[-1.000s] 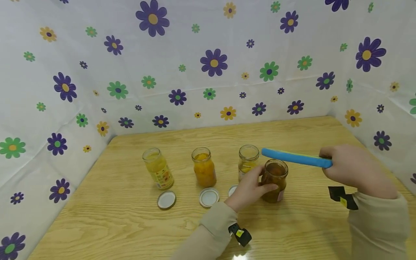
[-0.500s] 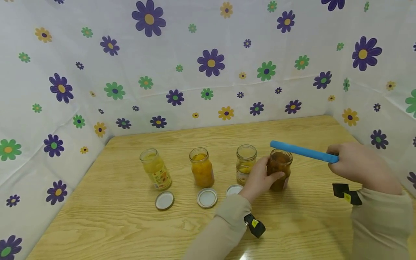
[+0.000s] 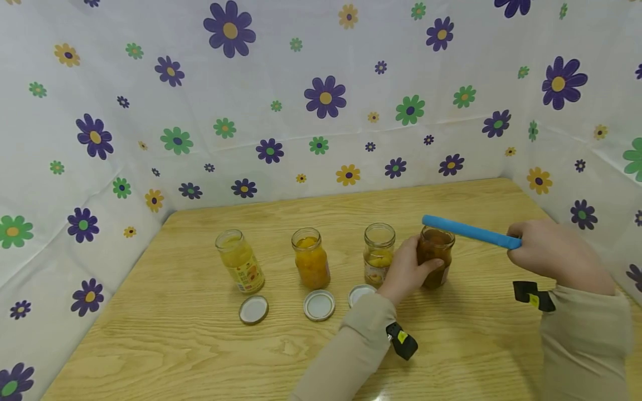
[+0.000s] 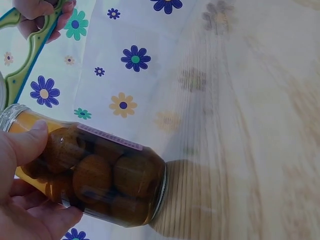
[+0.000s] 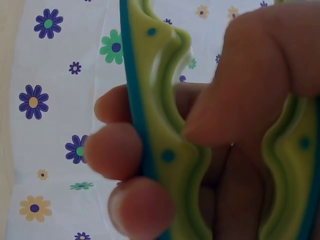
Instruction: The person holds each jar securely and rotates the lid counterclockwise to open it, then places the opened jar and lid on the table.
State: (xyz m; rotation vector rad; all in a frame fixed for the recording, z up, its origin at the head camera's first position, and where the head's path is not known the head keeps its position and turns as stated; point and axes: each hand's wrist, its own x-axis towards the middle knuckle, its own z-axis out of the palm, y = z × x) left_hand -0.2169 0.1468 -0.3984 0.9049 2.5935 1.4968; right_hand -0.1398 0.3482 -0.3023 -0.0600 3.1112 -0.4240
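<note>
In the head view my left hand (image 3: 407, 270) grips a glass jar (image 3: 435, 256) of dark brown liquid, thumb across its near side. The left wrist view shows round brown pieces inside this jar (image 4: 100, 170) and its bare glass mouth. My right hand (image 3: 544, 250) holds a flat blue-and-green jar opener (image 3: 466, 230) over the jar's rim. Fingers of the right hand curl round one wavy-edged arm of the opener (image 5: 165, 115), as the right wrist view shows. Just left of my left hand stands an open jar (image 3: 378, 253) with yellow pieces low in it.
Farther left on the wooden table (image 3: 175, 345) stand an orange-filled jar (image 3: 312, 262) and a yellow labelled jar (image 3: 242, 262), both without lids. Upturned lids lie in front: a left lid (image 3: 253, 309), a middle lid (image 3: 319, 305) and a right lid (image 3: 360, 294). Flowered cloth (image 3: 281, 67) surrounds the table.
My left hand has moved the brown jar to the right and farther back on the table. My right hand has shifted slightly right with the jar opener.
</note>
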